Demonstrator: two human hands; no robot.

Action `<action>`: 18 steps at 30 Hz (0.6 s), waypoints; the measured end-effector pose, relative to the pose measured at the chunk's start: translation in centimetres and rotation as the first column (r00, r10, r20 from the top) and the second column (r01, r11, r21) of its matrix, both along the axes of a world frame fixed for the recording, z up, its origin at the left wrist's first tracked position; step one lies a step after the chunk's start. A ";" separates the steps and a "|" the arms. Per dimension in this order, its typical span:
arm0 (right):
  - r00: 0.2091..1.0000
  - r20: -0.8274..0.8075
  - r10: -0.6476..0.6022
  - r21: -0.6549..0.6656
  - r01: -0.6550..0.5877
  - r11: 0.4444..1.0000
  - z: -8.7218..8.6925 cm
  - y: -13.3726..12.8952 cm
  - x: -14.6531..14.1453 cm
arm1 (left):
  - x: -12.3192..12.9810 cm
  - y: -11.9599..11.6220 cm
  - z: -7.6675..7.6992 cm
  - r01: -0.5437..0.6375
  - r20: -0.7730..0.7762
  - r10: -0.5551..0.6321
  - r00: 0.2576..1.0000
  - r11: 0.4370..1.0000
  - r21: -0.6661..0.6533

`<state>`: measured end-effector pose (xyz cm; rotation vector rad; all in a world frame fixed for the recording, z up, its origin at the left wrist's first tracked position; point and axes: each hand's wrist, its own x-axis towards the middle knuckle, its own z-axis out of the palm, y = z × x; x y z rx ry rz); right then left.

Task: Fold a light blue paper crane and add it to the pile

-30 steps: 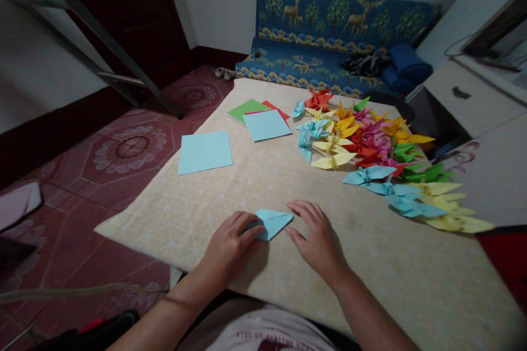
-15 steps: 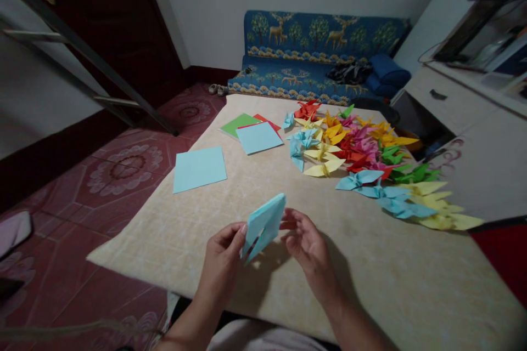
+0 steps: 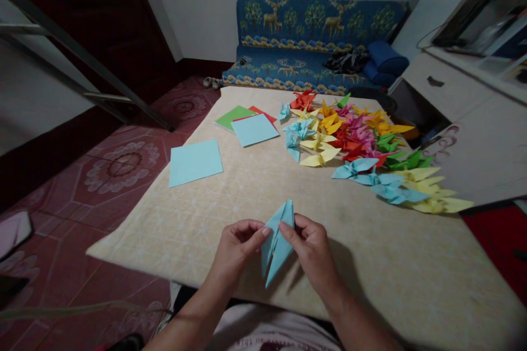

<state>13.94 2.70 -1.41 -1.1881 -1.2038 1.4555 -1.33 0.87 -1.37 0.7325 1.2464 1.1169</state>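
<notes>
A light blue folded paper (image 3: pixel 279 247), long and diamond-shaped with a slit down its middle, is held upright over the near part of the table. My left hand (image 3: pixel 239 244) pinches its left edge between thumb and fingers. On the right edge, my right hand (image 3: pixel 310 241) grips it, the thumb on the front face and the fingers behind. Farther left lies a flat light blue sheet (image 3: pixel 195 163). Another blue sheet (image 3: pixel 255 130) rests on red paper and a green sheet (image 3: pixel 233 118). Several folded paper cranes (image 3: pixel 358 134) in many colours cover the back right.
The cloth-covered table (image 3: pixel 164 230) has its left edge above a red tiled floor. Behind it stands a blue patterned sofa (image 3: pixel 288 55). A ladder (image 3: pixel 90 60) leans at the left, and a white cabinet (image 3: pixel 473 120) stands at the right.
My right hand has closed on the paper's right edge. The paper has turned, its slit side now facing me and its lower tip pointing down. The view has shifted slightly.
</notes>
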 end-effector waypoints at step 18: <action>0.996 0.063 -0.063 0.053 0.060 0.997 -0.8 0.4 0.5 | 0.3 0.3 -0.6 0.122 0.261 -0.084 0.962 0.983 -0.134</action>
